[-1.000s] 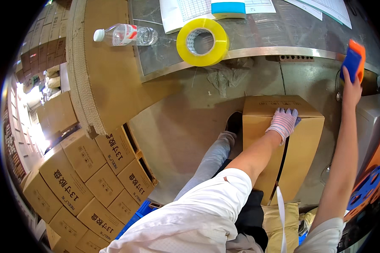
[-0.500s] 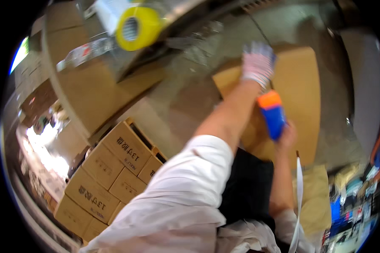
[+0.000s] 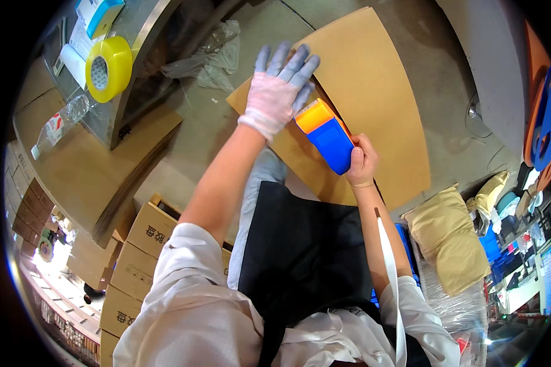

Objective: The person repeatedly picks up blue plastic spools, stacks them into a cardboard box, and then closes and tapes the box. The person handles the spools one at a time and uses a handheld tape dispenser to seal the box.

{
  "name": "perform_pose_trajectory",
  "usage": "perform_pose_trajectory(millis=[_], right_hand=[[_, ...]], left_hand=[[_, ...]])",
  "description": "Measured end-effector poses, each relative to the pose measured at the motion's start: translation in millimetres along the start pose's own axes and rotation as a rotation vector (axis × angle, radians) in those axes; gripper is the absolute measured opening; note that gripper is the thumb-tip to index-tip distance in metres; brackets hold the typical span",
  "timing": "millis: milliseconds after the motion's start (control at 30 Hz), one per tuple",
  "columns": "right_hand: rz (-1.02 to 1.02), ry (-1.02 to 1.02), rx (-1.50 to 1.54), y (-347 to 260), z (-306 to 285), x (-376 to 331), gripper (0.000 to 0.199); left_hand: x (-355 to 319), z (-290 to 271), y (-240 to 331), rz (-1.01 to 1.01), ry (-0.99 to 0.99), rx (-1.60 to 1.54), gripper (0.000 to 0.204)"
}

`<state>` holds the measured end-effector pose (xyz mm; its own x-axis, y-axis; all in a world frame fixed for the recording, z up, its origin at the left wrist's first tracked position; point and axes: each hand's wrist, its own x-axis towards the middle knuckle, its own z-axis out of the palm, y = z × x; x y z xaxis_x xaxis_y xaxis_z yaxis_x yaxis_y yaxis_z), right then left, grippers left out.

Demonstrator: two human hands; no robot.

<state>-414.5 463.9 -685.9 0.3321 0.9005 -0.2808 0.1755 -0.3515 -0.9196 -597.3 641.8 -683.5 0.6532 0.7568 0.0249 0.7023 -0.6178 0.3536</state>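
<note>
Now your right hand [image 3: 362, 160] is clamped on the blue-and-orange tape dispenser [image 3: 327, 136], orange nose just beside your gloved left hand [image 3: 274, 95], which lies flat, fingers spread, on the brown cardboard box [image 3: 373, 92]. Its long axis runs away from you.

The gloved left hand [image 3: 280, 92] is lying flat, fingers spread, on the top of a cardboard box [image 3: 373, 104], while the bare right hand [image 3: 361, 162] is gripping a blue and orange tape dispenser [image 3: 326, 134] whose orange end is sitting just beside the glove. A yellow tape roll [image 3: 107, 68] and a plastic bottle [image 3: 64, 119] are lying on the bench to the left, and stacked cartons [image 3: 144, 257] are standing below it.
</note>
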Motion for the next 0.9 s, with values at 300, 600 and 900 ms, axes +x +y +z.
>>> perform_pose_trajectory(millis=[300, 600, 900], right_hand=[[-0.166, 0.025, 0.168, -39, -27, -5, 0.046], [0.046, -0.157, -0.085, 27, -22, 17, 0.058], [-0.012, -0.075, 0.002, 34, -19, 13, 0.059]], left_hand=[[8, 32, -15, -0.073, -0.259, 0.189, 0.051], [6, 39, -14, -0.119, -0.198, 0.12, 0.053], [-1, 5, 17, -0.834, -0.529, -1.217, 0.062]])
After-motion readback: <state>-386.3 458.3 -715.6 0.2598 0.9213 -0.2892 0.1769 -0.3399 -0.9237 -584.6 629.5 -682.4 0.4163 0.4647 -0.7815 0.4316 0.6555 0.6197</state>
